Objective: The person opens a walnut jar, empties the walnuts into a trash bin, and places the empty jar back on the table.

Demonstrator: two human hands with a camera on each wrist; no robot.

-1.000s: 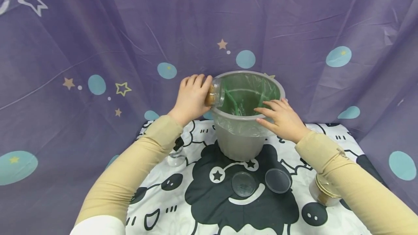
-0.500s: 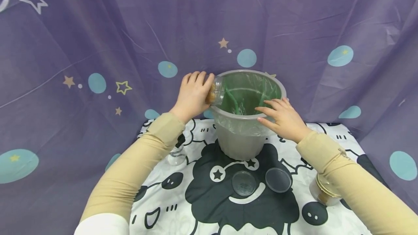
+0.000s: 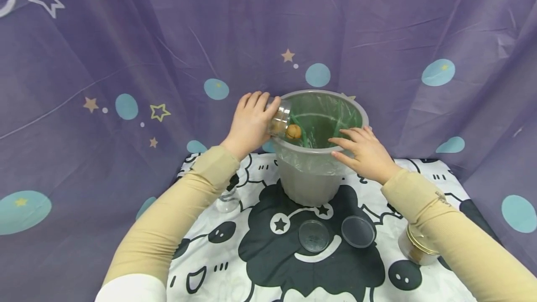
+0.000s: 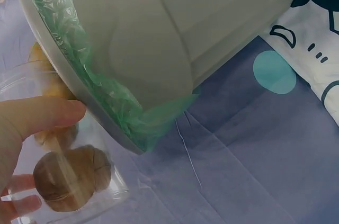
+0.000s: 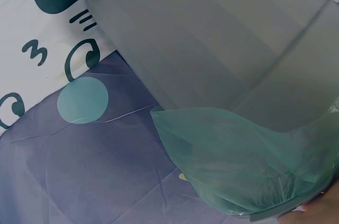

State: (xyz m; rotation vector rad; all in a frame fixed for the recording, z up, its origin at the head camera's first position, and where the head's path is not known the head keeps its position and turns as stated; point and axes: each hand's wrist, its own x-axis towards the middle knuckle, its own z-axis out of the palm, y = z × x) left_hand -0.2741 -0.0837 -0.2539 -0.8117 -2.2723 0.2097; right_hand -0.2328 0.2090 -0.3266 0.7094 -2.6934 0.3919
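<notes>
My left hand (image 3: 253, 120) grips a clear jar (image 3: 282, 118) tipped on its side at the left rim of a grey trash bin (image 3: 312, 185). Round brown pieces that look like walnuts (image 4: 74, 179) show through the jar's wall in the left wrist view. One such brown ball (image 3: 293, 131) is at the jar's mouth, over the bin's inside. A thin green bag (image 3: 320, 127) lines the bin and folds down over its rim. On the right side of the rim rests my right hand (image 3: 362, 153), fingers spread and reaching inward over the opening.
Two round clear lids (image 3: 313, 236) lie on the patterned cloth (image 3: 218, 269) in front of the bin. A gold-lidded jar (image 3: 418, 245) stands by the right forearm. Partly behind the left forearm is another clear container (image 3: 228, 199). A purple curtain (image 3: 377, 22) hangs behind.
The jar has tipped a little further toward the bin, and a brown ball has come out to its mouth. My right hand has stayed on the rim.
</notes>
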